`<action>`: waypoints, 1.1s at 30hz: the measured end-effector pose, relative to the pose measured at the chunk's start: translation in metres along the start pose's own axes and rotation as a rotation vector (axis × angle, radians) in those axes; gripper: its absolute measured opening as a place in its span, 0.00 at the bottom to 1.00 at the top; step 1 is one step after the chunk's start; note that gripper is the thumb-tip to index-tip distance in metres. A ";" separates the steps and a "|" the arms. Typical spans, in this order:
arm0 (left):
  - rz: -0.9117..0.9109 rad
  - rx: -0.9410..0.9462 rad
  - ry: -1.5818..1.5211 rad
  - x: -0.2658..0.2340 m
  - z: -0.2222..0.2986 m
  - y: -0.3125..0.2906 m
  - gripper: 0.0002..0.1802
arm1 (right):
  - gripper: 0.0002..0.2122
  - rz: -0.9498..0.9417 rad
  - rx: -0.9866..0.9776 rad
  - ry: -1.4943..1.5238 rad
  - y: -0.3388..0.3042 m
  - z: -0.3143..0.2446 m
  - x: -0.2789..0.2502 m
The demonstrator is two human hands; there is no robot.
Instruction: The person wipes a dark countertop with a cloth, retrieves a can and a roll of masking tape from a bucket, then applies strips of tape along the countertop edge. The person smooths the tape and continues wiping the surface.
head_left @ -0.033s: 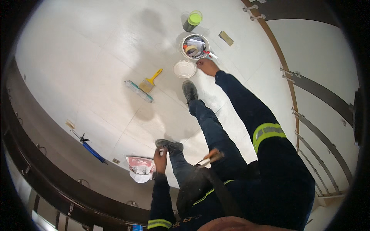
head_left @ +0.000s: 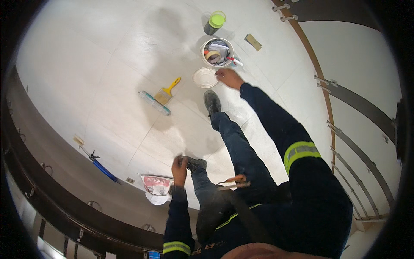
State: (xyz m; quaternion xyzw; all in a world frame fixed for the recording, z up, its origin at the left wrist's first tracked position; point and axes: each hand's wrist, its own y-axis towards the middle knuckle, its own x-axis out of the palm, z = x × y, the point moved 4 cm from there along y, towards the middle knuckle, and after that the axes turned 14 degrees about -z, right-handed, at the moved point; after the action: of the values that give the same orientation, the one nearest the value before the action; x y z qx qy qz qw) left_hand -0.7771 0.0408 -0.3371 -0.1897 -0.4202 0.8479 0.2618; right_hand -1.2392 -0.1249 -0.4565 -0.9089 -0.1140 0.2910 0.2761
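A white round lid (head_left: 204, 78) lies flat on the floor. My right hand (head_left: 230, 78) is at its right rim, fingers pinched together over the edge. Just beyond stands a white bucket (head_left: 202, 51) holding a roll of tape (head_left: 212, 56), grey cloth-like material and a red-and-white handled tool (head_left: 235, 61). Close to my left shoe (head_left: 197, 164), my left hand (head_left: 179, 171) is raised with curled fingers; whatever they may hold is hidden. A yellow-handled paintbrush (head_left: 167, 91) rests against a clear-and-teal sealant tube (head_left: 154, 103) on the floor.
A green-lidded dark jar (head_left: 214, 23) stands behind the bucket, with a tan pad (head_left: 253, 42) to its right. At left lie a blue caulking gun (head_left: 103, 169) and a red-and-white bag (head_left: 156, 187). Curved railings (head_left: 362, 101) border the right; a dark curved rail (head_left: 56, 194) runs lower left.
My right hand has shifted slightly left and down, onto the lid's rim. My left hand has risen slightly beside the shoe. The bucket and lid stay in place.
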 end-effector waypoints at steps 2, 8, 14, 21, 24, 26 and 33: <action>0.021 0.010 0.107 0.000 0.044 0.081 0.22 | 0.12 -0.164 -0.060 0.114 0.012 -0.031 0.035; -0.089 0.143 -0.008 0.066 0.198 0.223 0.22 | 0.15 0.233 0.106 -0.034 0.066 0.042 0.002; -0.154 0.162 -0.037 0.109 0.193 0.240 0.19 | 0.22 0.204 0.112 -0.087 0.158 0.078 -0.028; -0.167 0.020 -0.007 0.125 0.137 0.229 0.22 | 0.16 0.293 0.170 -0.211 0.170 0.100 -0.023; -0.135 0.047 -0.004 0.116 0.129 0.223 0.22 | 0.12 0.332 0.176 -0.172 0.160 0.079 -0.031; -0.115 0.042 -0.001 0.108 0.126 0.227 0.22 | 0.12 0.324 0.190 -0.103 0.143 0.078 -0.039; -0.102 0.067 -0.019 0.089 0.153 0.246 0.22 | 0.08 0.244 0.199 -0.214 0.127 0.090 -0.050</action>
State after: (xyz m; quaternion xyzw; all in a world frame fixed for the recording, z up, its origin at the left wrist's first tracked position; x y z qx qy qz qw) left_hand -1.0004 -0.1245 -0.4582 -0.1513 -0.4031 0.8488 0.3069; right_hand -1.3269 -0.2082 -0.5662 -0.8481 -0.0020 0.4271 0.3135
